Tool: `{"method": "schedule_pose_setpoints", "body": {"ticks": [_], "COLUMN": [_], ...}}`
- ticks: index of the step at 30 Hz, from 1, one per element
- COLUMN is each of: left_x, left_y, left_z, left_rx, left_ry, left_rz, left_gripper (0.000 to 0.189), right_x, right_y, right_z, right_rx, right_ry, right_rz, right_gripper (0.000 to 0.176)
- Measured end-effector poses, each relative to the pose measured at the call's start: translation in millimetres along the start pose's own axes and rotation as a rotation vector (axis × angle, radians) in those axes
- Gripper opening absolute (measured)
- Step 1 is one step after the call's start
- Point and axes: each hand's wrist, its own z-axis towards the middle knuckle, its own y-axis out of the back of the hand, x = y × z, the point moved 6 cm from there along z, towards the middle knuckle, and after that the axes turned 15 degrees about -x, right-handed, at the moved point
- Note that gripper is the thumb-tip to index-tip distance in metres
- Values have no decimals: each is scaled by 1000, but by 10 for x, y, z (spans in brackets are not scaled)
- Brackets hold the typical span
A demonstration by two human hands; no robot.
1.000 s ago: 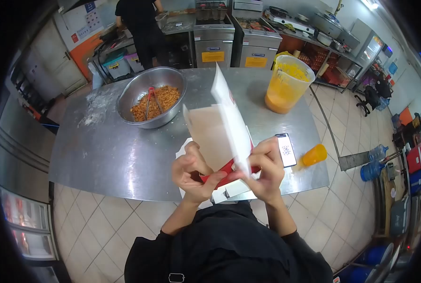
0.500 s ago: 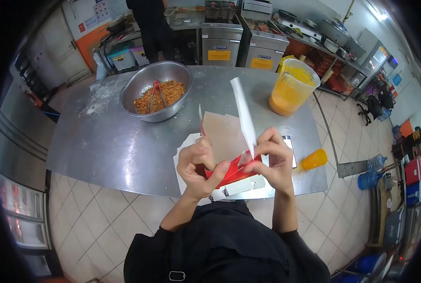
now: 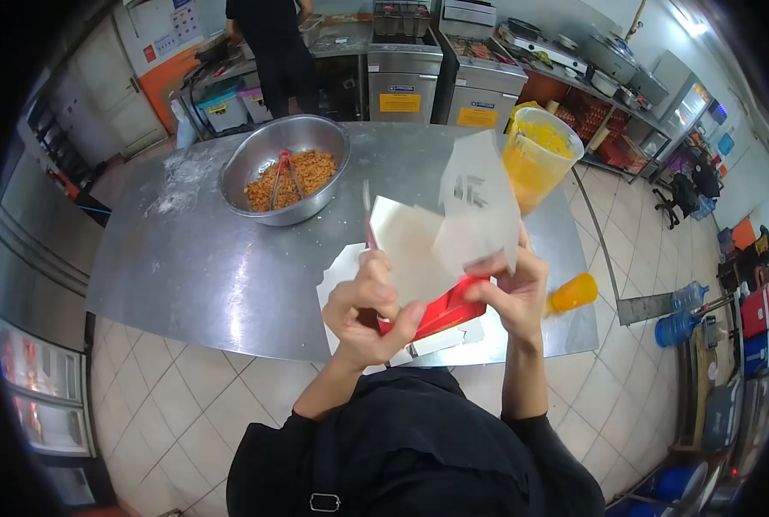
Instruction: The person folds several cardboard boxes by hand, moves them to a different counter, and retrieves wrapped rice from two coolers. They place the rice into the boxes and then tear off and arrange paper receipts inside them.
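Observation:
A partly folded red cardboard box (image 3: 443, 315) is held between my hands above the near edge of the steel table. Its pale inner panel (image 3: 406, 250) faces me, and a whitish flap (image 3: 479, 198) with grey print stands up on the right. My left hand (image 3: 369, 310) grips the box's left side between thumb and fingers. At the right corner, my right hand (image 3: 515, 289) pinches the red edge by the base of the flap. Flat white carton pieces (image 3: 337, 274) lie on the table beneath the box, largely covered by it.
A steel bowl (image 3: 331, 191) of brown crumbly food with red-ended tongs (image 3: 288, 172) stands at the back left. On the right are a tall tub (image 3: 535, 168) of orange-yellow contents and an orange cup (image 3: 574, 293) lying tilted. Another person (image 3: 272, 52) stands at the far counter.
The flap has swung from nearly edge-on to showing its printed face. My right hand has shifted slightly right and up. The other person has moved a little left.

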Motion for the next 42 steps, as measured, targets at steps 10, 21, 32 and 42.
{"method": "schedule_pose_setpoints", "body": {"ticks": [10, 21, 32, 42], "left_x": [89, 188, 1046, 972], "left_y": [10, 61, 313, 84], "left_z": [18, 29, -620, -742], "left_rx": [-67, -108, -453, -778], "left_ry": [52, 55, 1176, 1266], "left_rz": [-146, -34, -546, -634], "left_gripper": [53, 44, 60, 31], "right_x": [-41, -87, -531, -600], "right_y": [-99, -26, 87, -53], "right_z": [-142, -180, -574, -631], "right_rx": [134, 72, -24, -123], "right_ry": [138, 200, 656, 674], "right_rz": [-277, -425, -614, -663], "right_gripper": [22, 31, 90, 30]}}
